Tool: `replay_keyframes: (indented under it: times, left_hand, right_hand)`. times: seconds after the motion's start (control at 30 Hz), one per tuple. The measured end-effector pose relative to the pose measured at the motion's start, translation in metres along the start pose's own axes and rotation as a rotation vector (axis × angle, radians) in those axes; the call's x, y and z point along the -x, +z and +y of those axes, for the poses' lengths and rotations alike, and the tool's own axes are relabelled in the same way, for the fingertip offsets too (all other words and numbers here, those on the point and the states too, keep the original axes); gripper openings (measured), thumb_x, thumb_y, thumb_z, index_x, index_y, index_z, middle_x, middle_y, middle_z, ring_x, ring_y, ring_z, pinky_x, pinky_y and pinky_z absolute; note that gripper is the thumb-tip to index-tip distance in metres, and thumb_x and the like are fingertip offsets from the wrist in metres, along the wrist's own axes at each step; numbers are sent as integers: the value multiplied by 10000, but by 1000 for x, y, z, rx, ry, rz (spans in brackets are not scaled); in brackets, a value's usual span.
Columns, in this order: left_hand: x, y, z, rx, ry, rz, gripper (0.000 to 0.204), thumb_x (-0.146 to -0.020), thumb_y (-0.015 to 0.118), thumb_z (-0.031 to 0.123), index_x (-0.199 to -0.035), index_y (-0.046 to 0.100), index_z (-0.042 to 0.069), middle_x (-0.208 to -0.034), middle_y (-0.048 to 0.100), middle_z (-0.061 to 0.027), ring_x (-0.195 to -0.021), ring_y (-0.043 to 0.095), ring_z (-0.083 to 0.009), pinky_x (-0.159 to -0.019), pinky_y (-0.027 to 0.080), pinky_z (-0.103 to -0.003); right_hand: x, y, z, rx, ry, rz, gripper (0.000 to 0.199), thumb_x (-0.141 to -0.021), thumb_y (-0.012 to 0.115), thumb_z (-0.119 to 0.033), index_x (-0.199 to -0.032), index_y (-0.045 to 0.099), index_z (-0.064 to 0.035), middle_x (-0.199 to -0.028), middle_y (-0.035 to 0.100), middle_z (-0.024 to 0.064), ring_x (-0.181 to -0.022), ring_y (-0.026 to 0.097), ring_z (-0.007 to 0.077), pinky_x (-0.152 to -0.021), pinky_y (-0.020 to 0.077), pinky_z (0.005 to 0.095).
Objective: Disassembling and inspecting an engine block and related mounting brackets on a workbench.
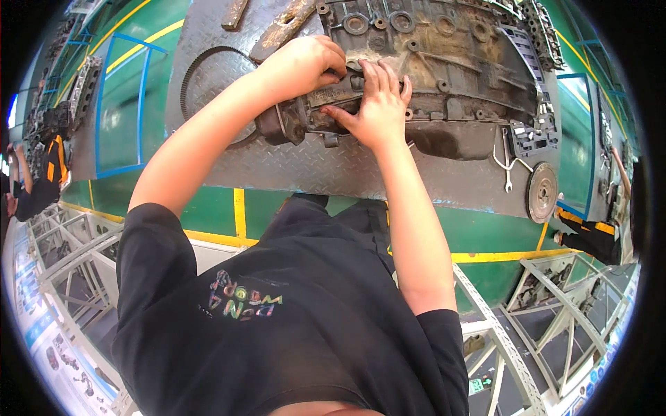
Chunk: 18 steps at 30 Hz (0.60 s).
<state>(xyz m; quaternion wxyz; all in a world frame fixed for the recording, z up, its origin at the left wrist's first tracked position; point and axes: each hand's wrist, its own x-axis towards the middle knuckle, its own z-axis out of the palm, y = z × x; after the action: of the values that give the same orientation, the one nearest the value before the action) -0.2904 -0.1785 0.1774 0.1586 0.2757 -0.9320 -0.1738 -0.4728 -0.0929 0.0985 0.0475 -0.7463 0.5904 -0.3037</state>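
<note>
My bench (333, 173), grey tread plate. On it: engine block (444, 80), toothed ring (184, 90), wood blocks (283, 31), tool case (531, 142), wrench (508, 182), disc (542, 193).

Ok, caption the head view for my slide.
Left hand and right hand at a grimy engine block, toothed ring at left.

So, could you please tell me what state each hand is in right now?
Left hand: curled, at the engine block; whether it holds anything cannot be told.
Right hand: open, spread over the engine block.

Right grip (377, 111) on engine block (451, 66)
</note>
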Motion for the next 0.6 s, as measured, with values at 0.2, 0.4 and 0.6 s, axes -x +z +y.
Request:
replay_keyframes:
  times: [0.2,0.4,0.6]
  left_hand:
    - [-14,-6,32,-61,-175,-37,279,-795,691,58,-1069,655,11,-1002,672,-159,-933,652,-330,-819,524,-421]
    - [31,40,116,84,-483,490,230,-871,655,61,-1091,651,-8,-1053,659,-185,-983,665,-303,-824,536,-397]
    - [9,125,110,-3,-602,988,214,-861,625,57,-1068,650,9,-1058,654,-157,-956,641,-300,-862,514,-392]
  right_hand:
    - [-1,0,1,-18,35,19,1112,-614,762,-706,-1420,372,-46,-1434,453,119,-1410,338,301,-1144,176,573]
    - [2,9,9,-145,51,91,1036,-599,841,-506,-1390,351,-51,-1435,418,135,-1439,278,323,-1155,174,543]
    - [-3,17,28,-136,-85,145,520,-880,562,-177,-1366,444,-33,-1380,496,184,-1327,417,364,-1075,305,507]
